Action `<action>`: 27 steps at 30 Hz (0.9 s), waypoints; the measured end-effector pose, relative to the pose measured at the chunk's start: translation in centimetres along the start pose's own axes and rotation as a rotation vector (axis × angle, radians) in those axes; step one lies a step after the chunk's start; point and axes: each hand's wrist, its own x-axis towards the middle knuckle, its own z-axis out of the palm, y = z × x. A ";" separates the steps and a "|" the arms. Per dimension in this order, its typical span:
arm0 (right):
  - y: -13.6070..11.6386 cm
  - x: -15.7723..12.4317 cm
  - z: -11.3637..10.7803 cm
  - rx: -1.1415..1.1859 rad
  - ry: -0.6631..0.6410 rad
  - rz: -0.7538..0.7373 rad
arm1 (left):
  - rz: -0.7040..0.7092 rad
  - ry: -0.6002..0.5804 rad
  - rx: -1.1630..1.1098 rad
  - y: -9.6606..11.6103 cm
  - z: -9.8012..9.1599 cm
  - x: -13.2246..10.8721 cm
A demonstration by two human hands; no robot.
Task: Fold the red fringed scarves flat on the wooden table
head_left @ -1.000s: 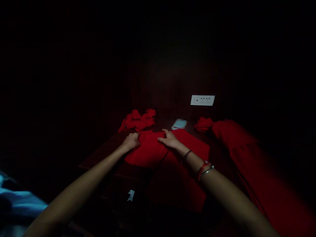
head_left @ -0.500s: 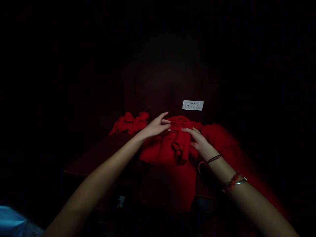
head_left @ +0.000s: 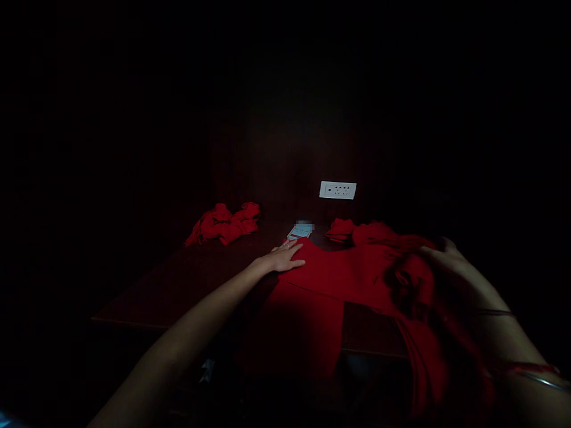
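A red cloth (head_left: 339, 273) lies spread on a dark wooden table (head_left: 187, 285) and hangs over its near edge. My left hand (head_left: 283, 258) rests flat on the cloth's far left corner, fingers stretched out. At the right, in deep shadow, my right hand (head_left: 446, 258) sits on a bunched part of the red cloth (head_left: 414, 279); its fingers curl over the folds, but the dark hides whether they grip it. Bracelets show on that wrist.
A crumpled red cloth (head_left: 223, 223) lies at the table's far left. A small folded red piece (head_left: 341, 229) sits at the far right beside a pale card (head_left: 300, 230). A white wall socket (head_left: 338, 190) is behind. The room is very dark.
The cloth that both hands had bunched at the middle now lies spread flat. My right hand has swept out to the right; my left hand has dropped flat onto the cloth.
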 end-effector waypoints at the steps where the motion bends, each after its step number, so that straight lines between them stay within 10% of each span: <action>1: 0.8 0.1 0.6 -0.109 0.024 0.015 | -0.024 -0.129 -0.001 0.2 0.5 0.1; 4: 1.0 -0.5 2.5 -0.275 -0.035 -0.094 | -0.107 -0.334 -0.018 0.2 1.5 0.1; 13: -6.8 -3.8 9.8 -0.331 -0.336 -0.829 | -0.092 -0.224 0.002 -1.2 3.0 -0.7; 20: -9.1 -6.2 16.6 -0.339 -0.684 -0.738 | 0.014 -0.130 0.064 -2.9 2.7 0.8; 27: -7.8 -7.0 17.9 -0.334 -0.605 -0.733 | 0.069 -0.083 0.052 -4.1 2.2 -1.9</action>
